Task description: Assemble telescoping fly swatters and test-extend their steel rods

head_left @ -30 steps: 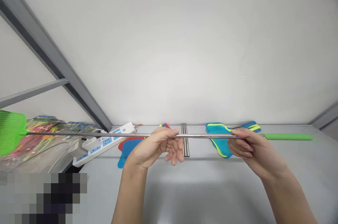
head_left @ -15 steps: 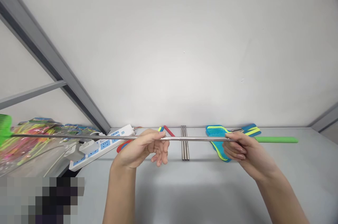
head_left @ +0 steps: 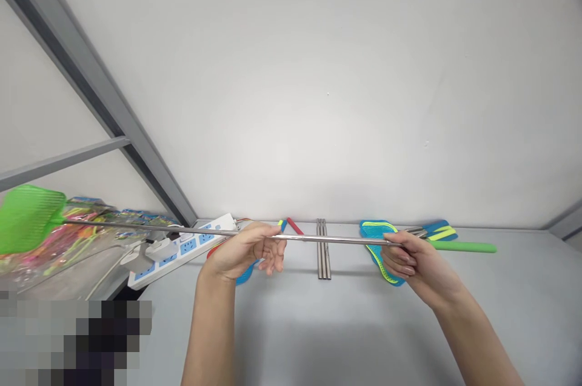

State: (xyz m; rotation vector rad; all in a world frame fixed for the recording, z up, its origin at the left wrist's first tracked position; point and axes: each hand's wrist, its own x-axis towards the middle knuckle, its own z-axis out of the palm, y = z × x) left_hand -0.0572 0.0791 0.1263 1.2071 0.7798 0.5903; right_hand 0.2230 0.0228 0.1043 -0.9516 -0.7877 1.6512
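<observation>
Both hands hold a long fly swatter level above a grey table (head_left: 318, 325). Its thin metal rod (head_left: 336, 240) runs from a green mesh head (head_left: 27, 216) at the far left to a green grip (head_left: 464, 246) at the right. My left hand (head_left: 248, 249) pinches the rod near its middle, with the lower fingers loose. My right hand (head_left: 409, 262) grips the rod just left of the green grip.
Three short metal rods (head_left: 322, 252) lie side by side on the table behind the swatter. Blue and yellow mesh swatter heads (head_left: 379, 237) lie at the back right, red and blue ones at the back left. A white power strip (head_left: 182, 246) and bagged coloured swatters (head_left: 68, 240) are on the left.
The swatter has shifted left and its left end has risen a little, so the green head is back in view. Both hands moved slightly away from me along with it.
</observation>
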